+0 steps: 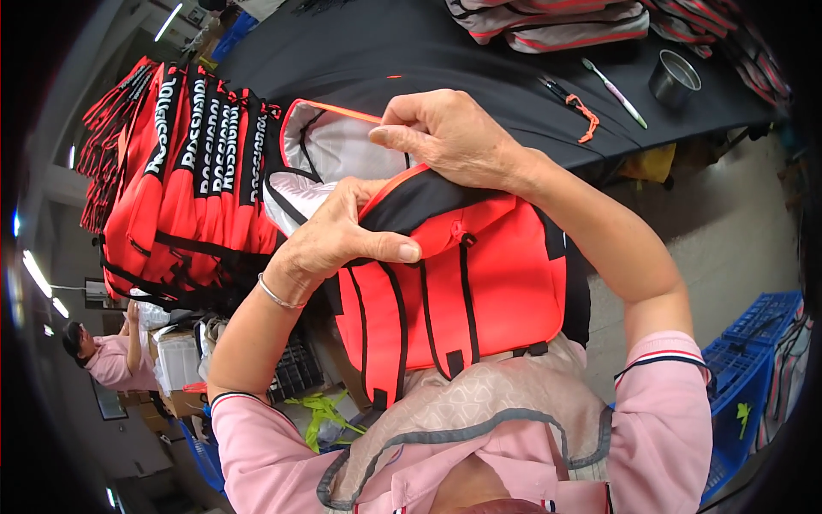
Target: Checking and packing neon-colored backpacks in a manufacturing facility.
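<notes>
A red backpack (514,283) with black trim and two shoulder straps leans against my front, its opening spread toward the table. Pale silvery lining (338,146) shows inside, edged by a bright orange zipper strip. My left hand (342,231) grips the near edge of the opening, thumb on the outside, with its other fingers partly hidden behind the fabric. My right hand (449,141) is curled closed over the top edge; its thumb and forefinger pinch together by the orange strip. What lies exactly between those fingertips is hard to make out.
Red backpacks (184,188) are stacked at left. On the black-covered table (360,51) lie a toothbrush (615,92), small snips (565,94) with an orange cord, a metal cup (675,79) and grey-red bags (574,30). Blue crates (745,360) stand right; another person (124,355) is far left.
</notes>
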A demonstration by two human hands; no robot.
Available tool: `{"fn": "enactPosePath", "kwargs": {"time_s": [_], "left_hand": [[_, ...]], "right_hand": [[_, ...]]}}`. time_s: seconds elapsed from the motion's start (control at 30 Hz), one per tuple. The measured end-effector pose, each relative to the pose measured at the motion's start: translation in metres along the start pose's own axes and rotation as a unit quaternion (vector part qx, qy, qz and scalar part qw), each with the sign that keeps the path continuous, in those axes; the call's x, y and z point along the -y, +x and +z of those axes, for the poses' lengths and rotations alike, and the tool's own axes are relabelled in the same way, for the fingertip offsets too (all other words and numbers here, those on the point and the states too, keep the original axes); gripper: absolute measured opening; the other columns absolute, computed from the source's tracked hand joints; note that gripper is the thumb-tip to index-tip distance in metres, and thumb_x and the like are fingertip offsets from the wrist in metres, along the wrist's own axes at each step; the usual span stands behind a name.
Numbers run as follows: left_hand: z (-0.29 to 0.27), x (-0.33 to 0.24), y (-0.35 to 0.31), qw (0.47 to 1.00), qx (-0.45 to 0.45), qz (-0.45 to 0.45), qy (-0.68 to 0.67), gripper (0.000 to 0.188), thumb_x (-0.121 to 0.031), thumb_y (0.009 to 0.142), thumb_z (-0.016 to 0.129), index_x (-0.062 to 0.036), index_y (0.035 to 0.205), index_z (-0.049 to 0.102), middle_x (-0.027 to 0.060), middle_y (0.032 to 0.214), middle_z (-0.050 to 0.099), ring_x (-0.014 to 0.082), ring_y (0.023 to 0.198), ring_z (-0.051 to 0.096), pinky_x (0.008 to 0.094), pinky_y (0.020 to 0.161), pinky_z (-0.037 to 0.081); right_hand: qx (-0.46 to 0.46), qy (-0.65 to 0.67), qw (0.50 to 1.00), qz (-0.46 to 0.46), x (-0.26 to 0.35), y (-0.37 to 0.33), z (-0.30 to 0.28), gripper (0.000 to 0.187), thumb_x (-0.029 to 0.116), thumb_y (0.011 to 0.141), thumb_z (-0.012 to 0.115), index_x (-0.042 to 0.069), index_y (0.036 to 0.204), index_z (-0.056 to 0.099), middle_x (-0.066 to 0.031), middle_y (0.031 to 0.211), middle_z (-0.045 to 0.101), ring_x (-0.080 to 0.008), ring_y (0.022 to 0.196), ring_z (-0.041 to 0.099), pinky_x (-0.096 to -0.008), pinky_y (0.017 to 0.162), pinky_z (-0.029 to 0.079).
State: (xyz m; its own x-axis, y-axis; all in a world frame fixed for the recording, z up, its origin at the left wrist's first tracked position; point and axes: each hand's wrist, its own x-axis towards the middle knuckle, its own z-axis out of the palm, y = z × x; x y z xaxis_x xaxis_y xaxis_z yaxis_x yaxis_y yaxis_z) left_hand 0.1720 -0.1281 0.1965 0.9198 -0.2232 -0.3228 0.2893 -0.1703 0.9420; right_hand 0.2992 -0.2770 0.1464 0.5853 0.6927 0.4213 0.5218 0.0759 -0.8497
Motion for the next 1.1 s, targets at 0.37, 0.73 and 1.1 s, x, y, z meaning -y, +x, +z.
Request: {"fn": "enactPosePath", "kwargs": {"time_s": [0.37, 0.73, 1.1], "left_hand": [[0.001, 0.017, 0.008, 0.998, 0.057, -0.037, 0.016, 0.027, -0.018, 0.075, 0.083, -0.0002, 0.090, 0.070, -0.0036, 0.079, 0.065, 0.0048, 0.070, 0.055, 0.0204, 0.066, 0.045], [0.002, 0.054, 0.005, 0.957, -0.067, 0.051, -0.278, 0.048, -0.008, 0.085, 0.070, 0.0063, 0.129, 0.055, 0.0077, 0.111, 0.068, 0.0114, 0.096, 0.067, 0.0254, 0.091, 0.051], [0.002, 0.050, 0.002, 0.971, 0.000, 0.028, -0.236, 0.035, -0.011, 0.085, 0.072, 0.0062, 0.114, 0.063, 0.0080, 0.101, 0.070, 0.0117, 0.087, 0.068, 0.0249, 0.084, 0.053]], "right_hand": [[-0.001, -0.027, 0.999, -0.046, -0.025, 0.008, 0.030, 0.029, 0.027, 0.092, 0.068, -0.002, 0.090, 0.067, -0.0121, 0.066, 0.059, -0.0180, 0.058, 0.053, -0.0336, 0.059, 0.046], [-0.009, 0.023, 0.999, 0.023, -0.035, 0.019, 0.017, 0.032, 0.027, 0.094, 0.067, -0.002, 0.082, 0.065, 0.0011, 0.060, 0.049, -0.0072, 0.056, 0.040, -0.0277, 0.052, 0.036], [0.006, 0.015, 1.000, 0.023, -0.038, 0.019, 0.027, 0.034, 0.029, 0.093, 0.069, -0.003, 0.080, 0.065, -0.0025, 0.060, 0.049, -0.0094, 0.058, 0.041, -0.0297, 0.055, 0.038]]}}
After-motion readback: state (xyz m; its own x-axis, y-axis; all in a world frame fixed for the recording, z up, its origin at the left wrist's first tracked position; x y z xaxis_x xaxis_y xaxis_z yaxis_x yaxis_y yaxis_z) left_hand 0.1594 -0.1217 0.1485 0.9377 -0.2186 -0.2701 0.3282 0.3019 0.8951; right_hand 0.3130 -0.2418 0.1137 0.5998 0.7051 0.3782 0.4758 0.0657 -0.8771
